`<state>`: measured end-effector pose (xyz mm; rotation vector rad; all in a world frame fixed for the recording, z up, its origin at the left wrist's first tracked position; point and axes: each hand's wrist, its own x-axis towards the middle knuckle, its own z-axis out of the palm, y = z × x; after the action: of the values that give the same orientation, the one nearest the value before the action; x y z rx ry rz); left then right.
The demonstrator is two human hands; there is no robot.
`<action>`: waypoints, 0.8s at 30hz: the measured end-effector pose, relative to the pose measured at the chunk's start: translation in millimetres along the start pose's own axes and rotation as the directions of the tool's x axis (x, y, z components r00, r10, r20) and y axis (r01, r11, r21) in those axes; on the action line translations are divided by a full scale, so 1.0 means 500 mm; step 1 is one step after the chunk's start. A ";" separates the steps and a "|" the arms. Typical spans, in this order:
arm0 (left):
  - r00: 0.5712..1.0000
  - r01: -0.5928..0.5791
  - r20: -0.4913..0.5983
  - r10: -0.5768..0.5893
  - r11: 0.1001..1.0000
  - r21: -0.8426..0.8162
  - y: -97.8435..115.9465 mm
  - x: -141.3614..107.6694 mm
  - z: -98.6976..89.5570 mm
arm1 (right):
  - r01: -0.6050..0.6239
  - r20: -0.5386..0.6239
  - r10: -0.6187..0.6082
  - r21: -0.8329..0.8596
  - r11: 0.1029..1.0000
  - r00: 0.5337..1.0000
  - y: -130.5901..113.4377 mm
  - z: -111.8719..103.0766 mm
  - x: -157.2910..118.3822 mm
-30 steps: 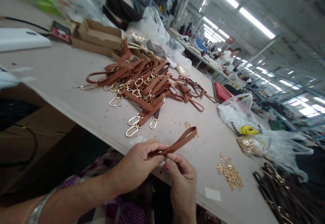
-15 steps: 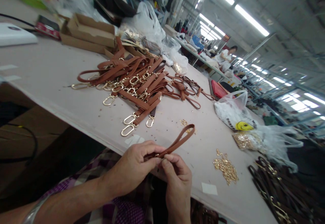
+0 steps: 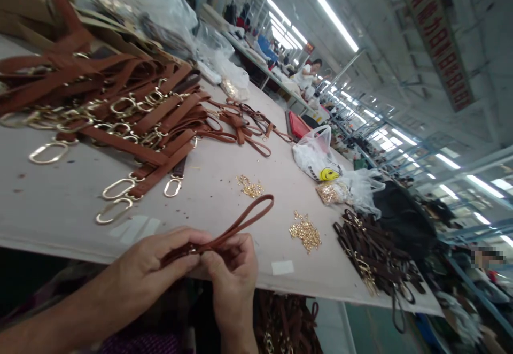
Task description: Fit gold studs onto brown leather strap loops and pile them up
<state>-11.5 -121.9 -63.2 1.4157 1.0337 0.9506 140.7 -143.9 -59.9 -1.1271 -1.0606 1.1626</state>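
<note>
A looped brown leather strap (image 3: 245, 219) is held in both hands above the table's front edge. My left hand (image 3: 160, 260) pinches its lower end between thumb and fingers. My right hand (image 3: 234, 266) grips it close beside, thumb and fingers closed at the base of the loop. A small shiny metal piece shows on the strap between the hands; its exact form is hard to make out. Beyond the strap lies a small scatter of gold metal pieces (image 3: 250, 187). To the right is a larger pile of gold metal pieces (image 3: 305, 233).
Brown straps with gold clasps (image 3: 136, 129) are heaped at the left. Dark brown straps (image 3: 372, 252) lie at the right end. Plastic bags (image 3: 316, 156) stand along the far side. More straps (image 3: 286, 322) hang below the table edge. A person (image 3: 306, 73) is far back.
The camera view has turned to the right, so the table's things sit further left. Both hands still hold the strap in much the same way.
</note>
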 end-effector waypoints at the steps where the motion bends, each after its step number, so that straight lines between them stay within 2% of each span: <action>1: 0.997 0.065 0.042 -0.063 0.996 -0.055 -0.007 0.002 0.000 | 0.008 0.028 -0.005 -0.088 0.996 1.000 -0.004 -0.019 0.009; 3: 0.981 0.187 0.089 -0.174 0.969 -0.163 -0.021 0.004 -0.002 | 0.061 0.006 -0.063 -0.382 0.922 0.998 -0.013 -0.078 0.039; 4: 0.973 0.227 0.083 -0.214 0.950 -0.213 -0.028 0.005 -0.005 | 0.083 -0.042 -0.124 -0.537 0.840 0.991 -0.018 -0.118 0.060; 5: 0.967 0.254 0.069 -0.244 0.930 -0.264 -0.035 0.005 -0.009 | 0.065 -0.119 -0.214 -0.716 0.695 0.970 -0.023 -0.161 0.082; 8: 0.948 0.301 0.036 -0.316 0.856 -0.420 -0.053 0.007 -0.021 | -0.053 -0.241 -0.298 -0.851 0.523 0.923 -0.035 -0.289 0.153; 11: 0.934 0.326 0.037 -0.354 0.808 -0.492 -0.059 0.007 -0.030 | -0.157 -0.273 -0.308 -0.923 0.352 0.911 -0.038 -0.369 0.206; 14: 0.940 0.320 0.020 -0.341 0.861 -0.394 -0.044 0.005 -0.034 | -0.219 -0.273 -0.310 -0.955 0.198 0.911 -0.030 -0.394 0.235; 17: 0.947 0.301 -0.029 -0.321 0.912 -0.280 -0.017 0.000 -0.034 | -0.237 -0.261 -0.296 -0.965 0.116 0.919 -0.021 -0.395 0.248; 20: 0.946 0.276 -0.102 -0.307 0.931 -0.238 0.007 -0.001 -0.030 | -0.210 -0.233 -0.260 -0.971 0.114 0.937 -0.024 -0.403 0.256; 24: 0.939 0.273 -0.120 -0.323 0.909 -0.314 0.020 0.006 -0.022 | -0.180 -0.225 -0.204 -0.959 0.218 0.953 -0.036 -0.425 0.271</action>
<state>-20.1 -116.1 -52.0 0.9108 1.1441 0.9618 366.7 -31.0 -65.1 -2.2106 -1.5905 0.0506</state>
